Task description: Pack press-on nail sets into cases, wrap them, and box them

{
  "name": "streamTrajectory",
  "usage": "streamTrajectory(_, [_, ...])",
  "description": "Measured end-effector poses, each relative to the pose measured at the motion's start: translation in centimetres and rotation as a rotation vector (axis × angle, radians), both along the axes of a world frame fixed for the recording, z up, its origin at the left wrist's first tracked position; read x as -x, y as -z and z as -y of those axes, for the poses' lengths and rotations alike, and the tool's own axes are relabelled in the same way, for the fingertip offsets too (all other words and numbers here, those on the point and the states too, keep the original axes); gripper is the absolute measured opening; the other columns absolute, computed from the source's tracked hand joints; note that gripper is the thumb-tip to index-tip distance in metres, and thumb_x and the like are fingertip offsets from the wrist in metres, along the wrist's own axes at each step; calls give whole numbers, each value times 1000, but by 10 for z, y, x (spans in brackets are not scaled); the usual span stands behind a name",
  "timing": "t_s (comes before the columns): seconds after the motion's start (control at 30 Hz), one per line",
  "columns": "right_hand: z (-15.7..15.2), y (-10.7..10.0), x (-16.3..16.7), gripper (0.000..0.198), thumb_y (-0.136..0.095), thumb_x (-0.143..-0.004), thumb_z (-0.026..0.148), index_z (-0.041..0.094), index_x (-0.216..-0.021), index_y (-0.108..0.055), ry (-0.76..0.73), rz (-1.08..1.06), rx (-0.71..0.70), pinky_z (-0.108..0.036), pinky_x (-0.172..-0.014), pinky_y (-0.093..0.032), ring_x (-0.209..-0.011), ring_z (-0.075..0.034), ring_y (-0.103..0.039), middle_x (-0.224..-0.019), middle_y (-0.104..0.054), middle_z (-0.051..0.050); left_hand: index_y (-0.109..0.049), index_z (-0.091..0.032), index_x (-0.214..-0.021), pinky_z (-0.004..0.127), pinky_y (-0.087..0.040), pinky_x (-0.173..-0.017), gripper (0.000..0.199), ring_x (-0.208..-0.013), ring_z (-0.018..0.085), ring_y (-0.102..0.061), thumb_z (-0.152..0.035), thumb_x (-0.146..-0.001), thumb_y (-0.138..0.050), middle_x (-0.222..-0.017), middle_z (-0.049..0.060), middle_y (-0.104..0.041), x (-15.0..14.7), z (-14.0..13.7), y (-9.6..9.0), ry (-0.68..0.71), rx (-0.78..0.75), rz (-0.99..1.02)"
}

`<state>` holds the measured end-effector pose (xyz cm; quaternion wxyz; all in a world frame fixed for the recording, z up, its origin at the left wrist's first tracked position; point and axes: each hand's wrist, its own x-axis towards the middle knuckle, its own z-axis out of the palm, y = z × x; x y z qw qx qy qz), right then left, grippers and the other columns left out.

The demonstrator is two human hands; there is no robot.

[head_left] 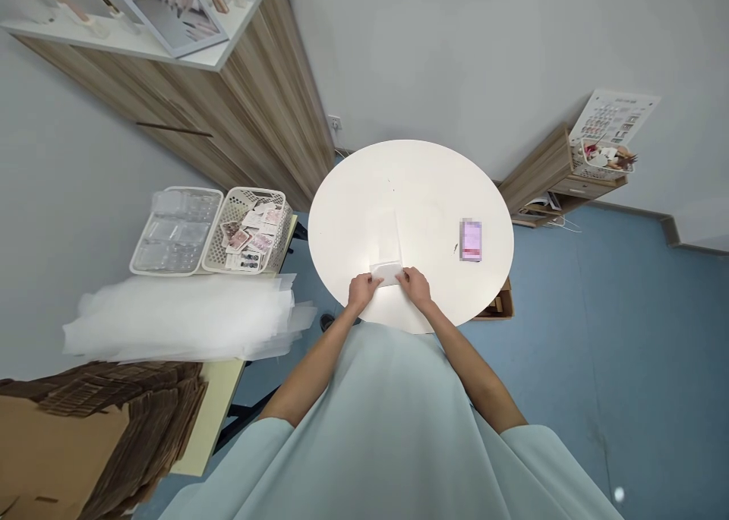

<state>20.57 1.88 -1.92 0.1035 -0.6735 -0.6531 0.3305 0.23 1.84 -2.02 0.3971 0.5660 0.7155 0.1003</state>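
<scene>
A thin white foam sheet (389, 235) lies on the round white table (433, 178), its near end folded over into a small flat bundle (386, 271). At the left side of that bundle, my left hand (363, 291) pinches the edge between thumb and fingers. Opposite it, my right hand (415, 286) grips the right edge in the same way. Whatever the folded part may hold inside is hidden. To the right on the table is a blurred pink-purple phone-like object (471, 240), apart from both hands.
On the left, a side table (213, 398) carries a pile of white foam sheets (187, 319), stacked flat cardboard (62, 444), a basket of cards (254, 235) and a tray of clear packs (179, 231). A wooden cabinet (273, 102) stands behind; a shelf unit (541, 163) stands right.
</scene>
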Motion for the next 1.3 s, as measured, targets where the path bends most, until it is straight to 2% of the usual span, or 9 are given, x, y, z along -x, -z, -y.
streamTrajectory(0.17, [-5,1,6,42,-58,-105,35,20,-144,-59,38,52,-59,-38,-90,-58,-115,-26,-66,-127,-69,-12,-66,-18,-123,45,-53,-98,35,-112,33,-70,-43,-98,-67,-128,17,-70,-8,1,0,-33,-151,-135])
streamTrajectory(0.27, [-11,0,8,50,-55,-103,23,19,-153,-54,-144,92,-194,-45,-109,-54,-143,-30,-52,-157,-54,-17,-54,-15,-146,52,-48,-114,50,-139,37,-58,-27,-99,-63,-154,22,-57,-11,-1,3,100,-320,-153])
streamTrajectory(0.37, [-13,4,5,49,-44,-105,15,19,-153,-55,-351,97,-236,-47,-123,-43,-156,-27,-40,-168,-45,-14,-57,-16,-146,52,-42,-123,45,-149,34,-52,-18,-102,-48,-160,18,-54,-10,-2,9,291,-384,-90])
streamTrajectory(0.47, [-1,10,-3,49,-49,-108,26,17,-156,-54,-425,95,-245,-46,-126,-42,-159,-28,-38,-170,-43,-14,-58,-18,-147,51,-42,-125,45,-149,31,-52,-23,-106,-42,-164,15,-52,-2,6,14,350,-362,-44])
streamTrajectory(0.8, [72,13,-23,58,-55,-109,43,18,-161,-49,-485,76,-267,-49,-123,-46,-155,-32,-45,-170,-43,-16,-55,-25,-155,50,-33,-130,70,-152,30,-50,-53,-93,-74,-170,9,-44,22,66,14,469,-271,77])
streamTrajectory(0.97, [59,5,-26,56,-52,-110,48,21,-159,-52,-475,25,-225,-49,-120,-48,-150,-31,-51,-168,-47,-13,-65,-23,-148,43,-40,-125,72,-147,31,-55,-55,-85,-80,-161,9,-56,23,44,-2,368,-124,145])
streamTrajectory(1.07, [47,1,-22,48,-46,-112,48,25,-153,-56,-365,-12,-169,-45,-112,-54,-143,-27,-58,-158,-59,-10,-73,-25,-138,39,-47,-117,67,-139,32,-62,-63,-84,-78,-148,7,-68,24,25,-13,239,-19,189])
streamTrajectory(1.2, [29,-7,-11,43,-39,-114,52,27,-140,-62,-189,-52,-87,-38,-95,-57,-119,-24,-70,-138,-71,-6,-81,-24,-119,36,-53,-92,56,-107,30,-73,-69,-89,-67,-113,7,-82,20,5,-17,167,17,200])
streamTrajectory(1.3, [16,-11,-3,41,-38,-114,53,25,-131,-62,-105,-38,-53,-33,-84,-54,-101,-21,-71,-126,-73,-6,-79,-21,-92,34,-49,-74,52,-85,27,-70,-70,-90,-63,-89,8,-79,15,-4,-13,121,4,151])
